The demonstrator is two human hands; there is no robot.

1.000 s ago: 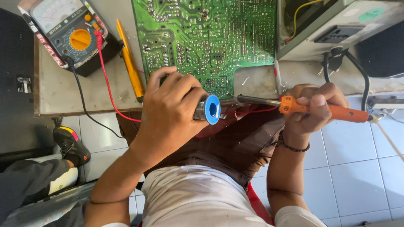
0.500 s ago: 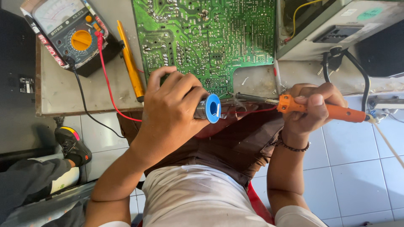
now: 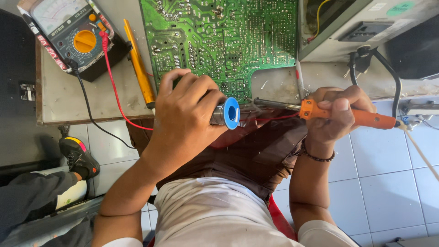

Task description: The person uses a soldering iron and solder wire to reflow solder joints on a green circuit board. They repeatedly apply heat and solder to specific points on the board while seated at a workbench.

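Over the near edge of the bench [image 3: 68, 103], both my hands hang past the lip, above my lap and the white floor tiles [image 3: 384, 183]. My left hand [image 3: 187, 114] is wrapped tight round a solder spool [image 3: 227, 113], its blue flange facing my right side; my fingers cover most of the spool, so I cannot see how much wire is on it. My right hand [image 3: 338, 116] grips the orange handle of a soldering iron [image 3: 320, 110], whose dark metal shaft runs level toward the spool, the tip stopping just short of the flange. Some thin shiny wire seems to lie between flange and tip, but it is too fine to make out.

Just beyond my left knuckles sits the green circuit board [image 3: 219, 41], solder side up; its top runs out of view. Its lower right corner is notched, leaving a bare patch of bench near the iron's shaft. A yellow-handled tool [image 3: 137, 64] lies along the board's left edge, and a multimeter [image 3: 73, 39] rests further left, its red lead [image 3: 114, 91] curling off the bench edge. A grey metal case [image 3: 366, 32] crowds the right side, cut off at the top. The iron's cord [image 3: 420, 151] slants away out of the picture.
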